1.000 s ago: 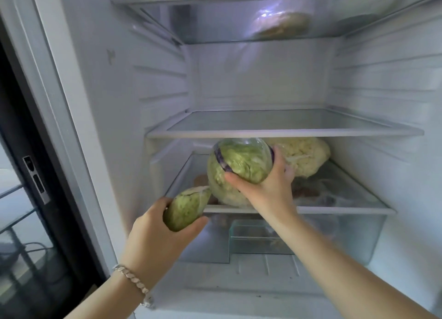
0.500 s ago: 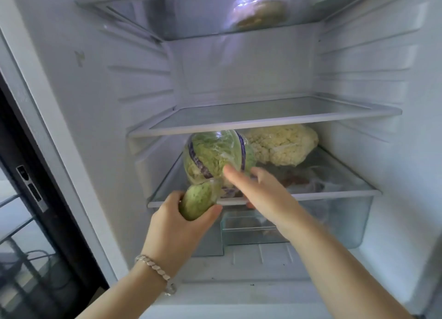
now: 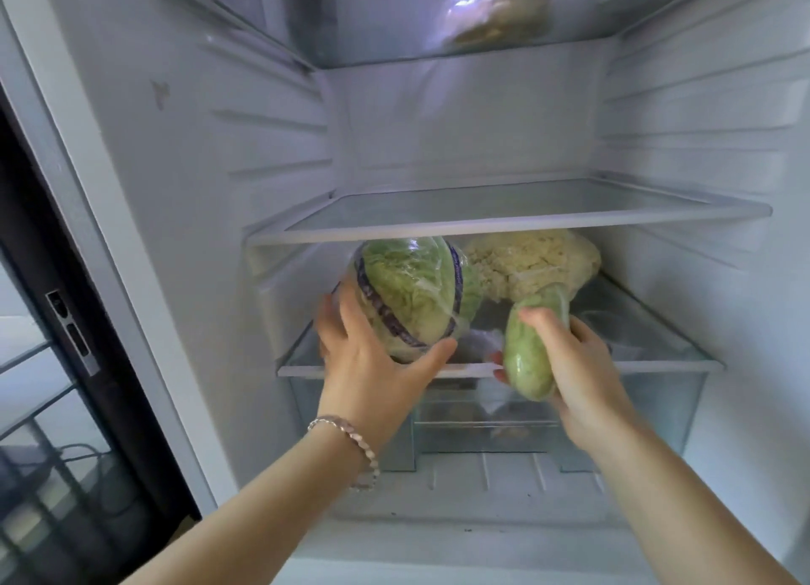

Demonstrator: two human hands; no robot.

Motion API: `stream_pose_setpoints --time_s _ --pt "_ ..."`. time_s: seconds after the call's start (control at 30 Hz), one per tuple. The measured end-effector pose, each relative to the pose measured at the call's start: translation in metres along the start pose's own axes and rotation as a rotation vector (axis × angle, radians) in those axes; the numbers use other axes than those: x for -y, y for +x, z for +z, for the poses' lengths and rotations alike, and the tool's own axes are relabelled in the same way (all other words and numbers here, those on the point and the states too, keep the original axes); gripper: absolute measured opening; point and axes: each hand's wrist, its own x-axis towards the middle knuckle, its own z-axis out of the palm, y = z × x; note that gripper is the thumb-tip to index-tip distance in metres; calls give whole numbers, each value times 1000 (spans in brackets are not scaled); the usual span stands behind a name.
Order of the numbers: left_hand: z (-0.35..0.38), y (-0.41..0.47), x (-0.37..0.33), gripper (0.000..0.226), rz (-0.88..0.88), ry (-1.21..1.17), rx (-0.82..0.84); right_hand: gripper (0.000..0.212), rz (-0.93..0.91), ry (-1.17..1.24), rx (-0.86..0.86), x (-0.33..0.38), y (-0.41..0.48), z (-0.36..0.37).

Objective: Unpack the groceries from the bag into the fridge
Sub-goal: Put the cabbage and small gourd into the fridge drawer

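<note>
Cupped wide around the round, film-wrapped green cabbage (image 3: 412, 295) with its purple printed band, the left hand (image 3: 372, 365) had fingers spread up the head's left side and the thumb hooked under its lower right. On my feed the cabbage stood at the front left of the lowest glass shelf (image 3: 635, 367) of the white fridge (image 3: 197, 189), tilted a little to the left; I could not tell whether its base rested on that shelf or hung just above it.

Over on the other side, the right hand (image 3: 583, 365) was curled in a narrow hold round a small, oblong green vegetable (image 3: 528, 356) in clear film. It was held nearly upright at the front edge of the same shelf, right of the cabbage and apart from it. Its top end reached over the shelf and its bottom end hung below the rim.

A pale, lumpy cauliflower (image 3: 534, 262) in clear wrap lay at the back of that shelf, behind both items and just beside the cabbage. Directly below the shelf I saw a clear plastic drawer (image 3: 657, 409), its contents too blurred to name. Above the shelf was a second glass shelf (image 3: 504, 225), and higher again a shiny bag (image 3: 499, 18) of something brownish. A beaded bracelet (image 3: 350, 444) circled the left wrist.
</note>
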Motion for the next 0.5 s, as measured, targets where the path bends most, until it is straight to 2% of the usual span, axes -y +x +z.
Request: stream_pose_setpoints --time_s 0.07,0.13,0.2,0.3,0.4,0.5 --pt "17 11 2 133 -101 -3 56 15 51 -25 57 3 7 3" --pt "33 21 8 138 -89 -27 10 15 121 -49 150 2 14 11" --pt "38 32 11 133 -78 -68 -47 13 171 -98 211 1 21 17" --pt "34 55 14 123 -96 -138 -36 13 162 -227 276 4 27 17" --pt "29 81 21 119 -49 -115 -32 18 58 -389 252 7 32 13" --pt "33 103 28 121 -94 -48 -6 25 44 -424 245 9 37 11"
